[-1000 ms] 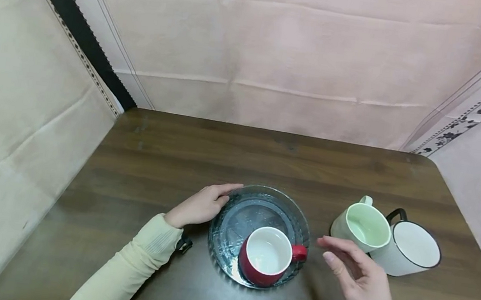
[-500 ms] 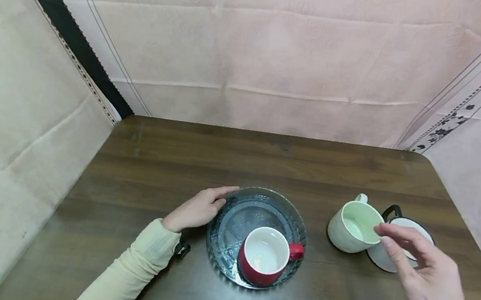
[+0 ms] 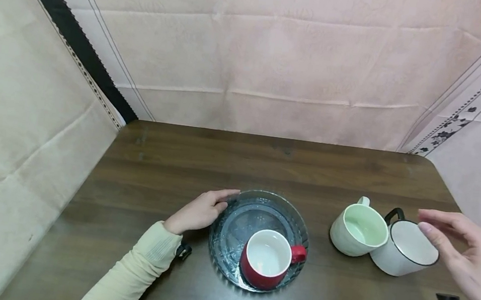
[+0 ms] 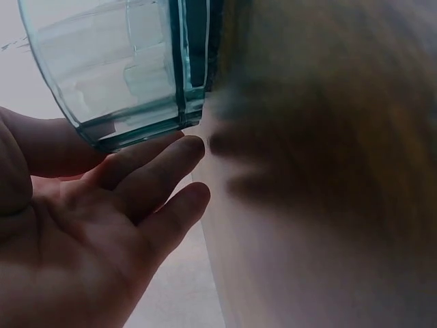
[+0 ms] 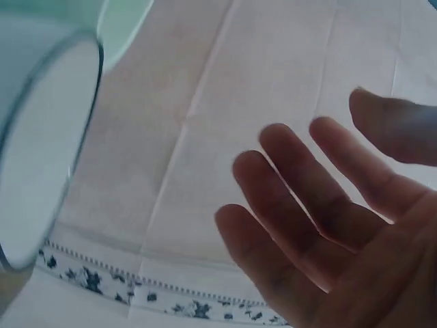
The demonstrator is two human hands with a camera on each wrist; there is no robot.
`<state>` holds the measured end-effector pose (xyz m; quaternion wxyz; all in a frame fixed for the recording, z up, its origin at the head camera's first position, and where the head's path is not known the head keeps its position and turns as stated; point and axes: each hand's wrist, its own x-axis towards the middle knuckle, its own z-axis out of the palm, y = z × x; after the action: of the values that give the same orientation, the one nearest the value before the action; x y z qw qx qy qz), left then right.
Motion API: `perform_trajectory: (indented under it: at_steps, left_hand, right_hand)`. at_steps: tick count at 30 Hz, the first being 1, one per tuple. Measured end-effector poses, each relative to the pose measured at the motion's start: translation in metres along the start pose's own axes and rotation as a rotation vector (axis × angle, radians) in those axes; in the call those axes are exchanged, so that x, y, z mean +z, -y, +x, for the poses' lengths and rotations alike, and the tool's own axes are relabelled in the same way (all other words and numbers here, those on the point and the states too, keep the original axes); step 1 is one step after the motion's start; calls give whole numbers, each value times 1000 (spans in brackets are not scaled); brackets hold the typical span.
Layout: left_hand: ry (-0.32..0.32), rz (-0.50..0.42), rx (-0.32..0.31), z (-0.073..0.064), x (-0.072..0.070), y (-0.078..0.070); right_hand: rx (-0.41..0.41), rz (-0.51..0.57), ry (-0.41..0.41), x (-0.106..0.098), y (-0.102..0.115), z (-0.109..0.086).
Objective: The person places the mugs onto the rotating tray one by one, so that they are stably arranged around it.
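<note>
A clear bluish glass dish [image 3: 243, 215] lies on the table, with a red mug [image 3: 262, 275], white inside, standing in it. My left hand [image 3: 200, 210] touches the dish's left rim, its fingers fairly straight; in the left wrist view, relaxed fingers [image 4: 164, 171] lie by the glass wall [image 4: 109, 75]. A white mug with a dark rim and black handle [image 3: 400, 257] stands at the right. My right hand [image 3: 475, 254] hovers just right of it, fingers extended and holding nothing. In the right wrist view, a gap separates these fingers [image 5: 300, 184] from the white mug [image 5: 44, 157].
A pale green mug [image 3: 353, 239] stands directly left of the white mug, seemingly touching it. Light cloth [image 3: 250, 71] hangs behind the wooden table [image 3: 204, 150] and along both sides.
My right hand has moved right, away from the glass dish, passing over the green and white mugs to the white mug's right side. My left hand has stayed at the dish's rim.
</note>
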<state>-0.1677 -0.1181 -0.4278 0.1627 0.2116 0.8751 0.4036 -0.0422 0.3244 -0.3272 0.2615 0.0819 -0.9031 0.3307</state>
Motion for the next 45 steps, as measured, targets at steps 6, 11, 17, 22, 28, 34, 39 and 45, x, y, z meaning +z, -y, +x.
perform_trajectory:
  at_steps: [6,11,17,22,28,34,39,45]
  left_hand:
    - [-5,-1,-2,0,1,2]
    - [-10,7,3,0,0,2]
    - [-5,11,7,-1,1,2]
    - [-9,18,-3,-2,1,2]
    - [-5,9,-14,-2,0,1]
    - [-9,7,-22,-2,-1,0]
    - [-12,4,-33,-3,0,1]
    - [-15,12,-36,-2,1,3]
  right_hand:
    - [37,-47,94,-11,-27,17]
    - [54,-76,194,-12,-48,32]
    - [4,-87,265,-8,-76,41]
    - [-5,-120,380,-3,-91,46]
    - [-23,-64,473,6,-102,49]
    - [-38,-18,539,14,-113,49]
    - [-57,-10,538,19,-118,49]
    - [-84,6,545,23,-119,47]
